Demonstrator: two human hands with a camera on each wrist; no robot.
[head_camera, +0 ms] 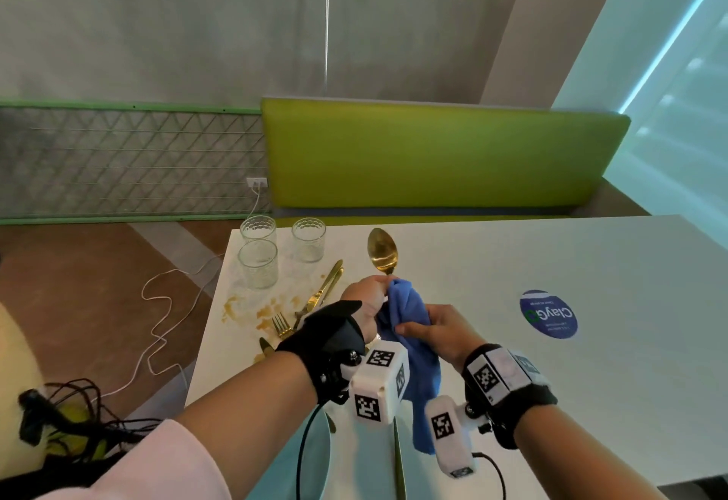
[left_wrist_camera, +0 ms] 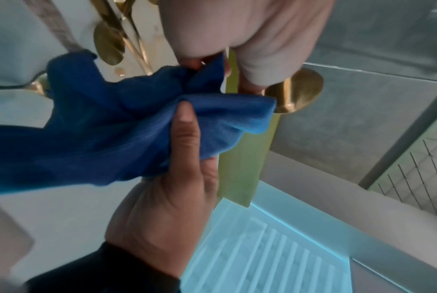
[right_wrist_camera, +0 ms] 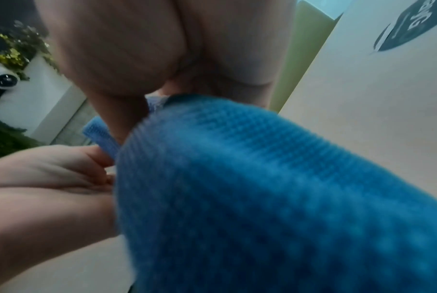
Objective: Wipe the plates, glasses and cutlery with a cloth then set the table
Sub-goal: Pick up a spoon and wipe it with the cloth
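Observation:
A gold spoon (head_camera: 382,251) stands bowl-up over the white table (head_camera: 512,381); its bowl (left_wrist_camera: 295,91) sticks out past a blue cloth (head_camera: 405,314) that hides the handle. My left hand (head_camera: 374,290) pinches at the spoon's neck, fingers against the cloth's top fold (left_wrist_camera: 207,65). My right hand (head_camera: 417,326) grips the cloth lower down, its thumb (left_wrist_camera: 185,123) pressed on the fabric. The cloth (right_wrist_camera: 262,188) fills the right wrist view. Three clear glasses (head_camera: 258,269) stand at the far left corner. A pale plate (head_camera: 315,460) lies at the near edge.
Gold forks and knives (head_camera: 323,290) lie left of my hands among brown stains (head_camera: 268,310). Another gold knife (head_camera: 398,460) lies beside the plate. A round blue sticker (head_camera: 547,314) is on the table's right. A green bench (head_camera: 433,152) stands behind; cables (head_camera: 157,322) trail on the floor.

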